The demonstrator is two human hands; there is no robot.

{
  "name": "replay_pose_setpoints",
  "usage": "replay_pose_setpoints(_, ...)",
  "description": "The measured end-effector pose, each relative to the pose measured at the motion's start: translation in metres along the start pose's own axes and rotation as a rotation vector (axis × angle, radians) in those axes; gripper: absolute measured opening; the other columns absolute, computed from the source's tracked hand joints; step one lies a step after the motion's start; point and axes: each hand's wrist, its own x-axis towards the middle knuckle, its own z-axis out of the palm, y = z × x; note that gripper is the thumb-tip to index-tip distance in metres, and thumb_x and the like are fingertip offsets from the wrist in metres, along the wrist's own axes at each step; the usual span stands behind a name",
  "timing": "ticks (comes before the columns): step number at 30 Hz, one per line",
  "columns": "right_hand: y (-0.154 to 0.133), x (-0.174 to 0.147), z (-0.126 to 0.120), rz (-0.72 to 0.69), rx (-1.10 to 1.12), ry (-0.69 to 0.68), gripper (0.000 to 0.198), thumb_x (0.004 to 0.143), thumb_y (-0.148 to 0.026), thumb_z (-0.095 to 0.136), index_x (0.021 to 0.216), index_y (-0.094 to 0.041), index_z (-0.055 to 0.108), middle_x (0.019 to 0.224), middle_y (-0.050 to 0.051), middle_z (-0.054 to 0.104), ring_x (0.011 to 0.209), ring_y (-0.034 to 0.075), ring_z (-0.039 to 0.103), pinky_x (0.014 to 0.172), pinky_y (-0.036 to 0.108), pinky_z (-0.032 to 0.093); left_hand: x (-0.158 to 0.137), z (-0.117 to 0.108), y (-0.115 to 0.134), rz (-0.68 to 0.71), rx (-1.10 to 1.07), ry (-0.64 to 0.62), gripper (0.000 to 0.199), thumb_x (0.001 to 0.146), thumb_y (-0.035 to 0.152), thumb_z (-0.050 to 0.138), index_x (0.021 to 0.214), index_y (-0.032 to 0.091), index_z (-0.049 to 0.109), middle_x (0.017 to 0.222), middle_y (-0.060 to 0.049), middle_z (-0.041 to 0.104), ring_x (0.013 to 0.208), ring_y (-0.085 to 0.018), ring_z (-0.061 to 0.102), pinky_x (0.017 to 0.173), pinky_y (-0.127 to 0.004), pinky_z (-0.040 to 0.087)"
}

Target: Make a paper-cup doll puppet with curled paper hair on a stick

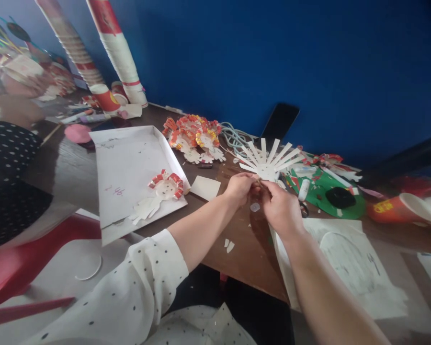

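A white paper piece cut into a fan of strips (266, 171) stands up from my fingertips, with small dark marks near its base. My left hand (240, 189) pinches its lower end from the left. From the other side my right hand (280, 207) grips the same end, fingers closed. The exact spot they pinch is hidden by the fingers. Just under the hands lies a small clear round piece (255, 207). On the white box lid (118, 148) to the left rests a finished paper figure (165, 186) with red curls and a white fringed part.
A heap of red and yellow curled paper figures (194, 134) sits near the wall. Beyond my hands are a phone (280, 120), a green disc (326, 208), a glue stick (303, 189) and an orange paper cup (398, 209). Cup stacks (118, 52) and another person (10, 163) are left.
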Motion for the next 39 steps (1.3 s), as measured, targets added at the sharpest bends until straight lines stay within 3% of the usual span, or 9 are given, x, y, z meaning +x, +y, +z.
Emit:
replay_pose_setpoints(4, -0.002, -0.002, -0.003, 0.049, -0.109, 0.008, 0.03, 0.091, -0.031, 0.051, 0.111, -0.025, 0.072, 0.087, 0.007, 0.076, 0.072, 0.021, 0.067, 0.062, 0.03, 0.041, -0.003, 0.0, 0.004, 0.041, -0.004, 0.003, 0.022, 0.079, 0.002, 0.062, 0.061, 0.013, 0.057, 0.051, 0.002, 0.051, 0.043, -0.004, 0.046, 0.047, -0.017, 0.041)
replay_pose_setpoints(11, 0.001, -0.002, -0.006, 0.081, -0.141, 0.081, 0.029, 0.09, -0.03, 0.053, 0.109, -0.025, 0.074, 0.092, 0.007, 0.076, 0.069, 0.018, 0.063, 0.06, 0.028, 0.034, -0.004, -0.005, 0.007, 0.033, 0.033, -0.054, 0.013, 0.078, 0.01, 0.071, 0.07, 0.013, 0.062, 0.06, 0.001, 0.057, 0.05, -0.005, 0.052, 0.048, -0.016, 0.04)
replay_pose_setpoints(19, 0.002, -0.002, -0.006, 0.068, -0.177, 0.057, 0.031, 0.09, -0.029, 0.052, 0.112, -0.027, 0.074, 0.092, 0.006, 0.075, 0.074, 0.019, 0.063, 0.06, 0.028, 0.032, 0.001, -0.006, 0.006, 0.018, 0.01, -0.037, 0.014, 0.079, 0.005, 0.067, 0.068, 0.011, 0.061, 0.055, 0.003, 0.05, 0.045, -0.002, 0.043, 0.042, -0.013, 0.032)
replay_pose_setpoints(31, 0.001, -0.005, -0.006, 0.035, -0.163, 0.119, 0.031, 0.089, -0.028, 0.051, 0.11, -0.026, 0.074, 0.09, 0.005, 0.075, 0.07, 0.017, 0.062, 0.059, 0.027, 0.032, 0.002, -0.008, 0.006, 0.018, -0.005, -0.114, 0.012, 0.076, 0.004, 0.069, 0.067, 0.009, 0.063, 0.058, 0.002, 0.049, 0.046, -0.001, 0.038, 0.04, -0.014, 0.023)
replay_pose_setpoints(39, -0.003, -0.006, -0.006, 0.058, -0.21, 0.033, 0.029, 0.091, -0.029, 0.053, 0.109, -0.028, 0.075, 0.084, 0.005, 0.074, 0.062, 0.015, 0.057, 0.058, 0.028, 0.027, 0.003, -0.01, 0.004, 0.066, 0.047, -0.044, 0.019, 0.076, 0.005, 0.069, 0.061, 0.011, 0.059, 0.054, 0.002, 0.051, 0.045, -0.003, 0.042, 0.041, -0.015, 0.027)
